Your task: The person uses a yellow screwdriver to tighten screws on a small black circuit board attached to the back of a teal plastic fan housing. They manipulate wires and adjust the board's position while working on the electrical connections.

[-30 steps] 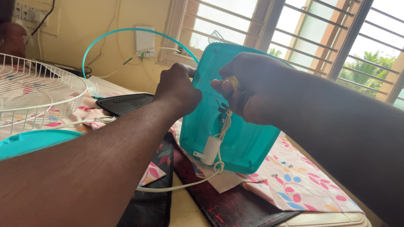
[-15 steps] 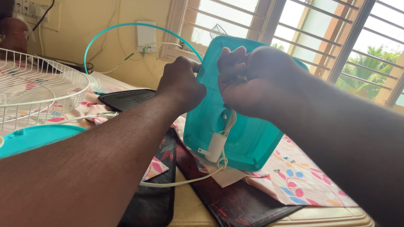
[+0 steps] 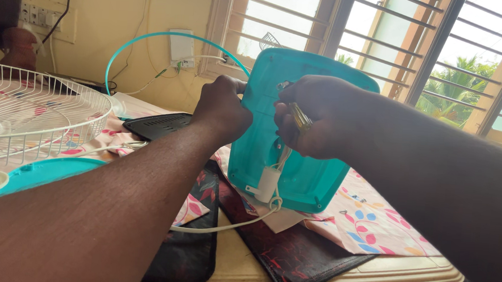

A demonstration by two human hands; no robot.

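1. Teal plastic makes up the fan base panel (image 3: 298,132), which stands nearly upright on the table (image 3: 394,280), its long axis running up and down and leaning slightly away towards the window.
2. The left hand (image 3: 223,106) is closed over the panel's left edge, steadying it.
3. The right hand (image 3: 314,119) presses against the panel's face just right of the left hand, fingers curled around a small yellowish tool (image 3: 301,118) held against the upper middle; both hands sit equally close.
4. A white cord (image 3: 227,225) hangs from a white clip low on the panel and trails left across the floral cloth (image 3: 375,220).
5. A white wire fan guard (image 3: 29,108) lies at far left, well apart.
6. No labels or packages are legible.
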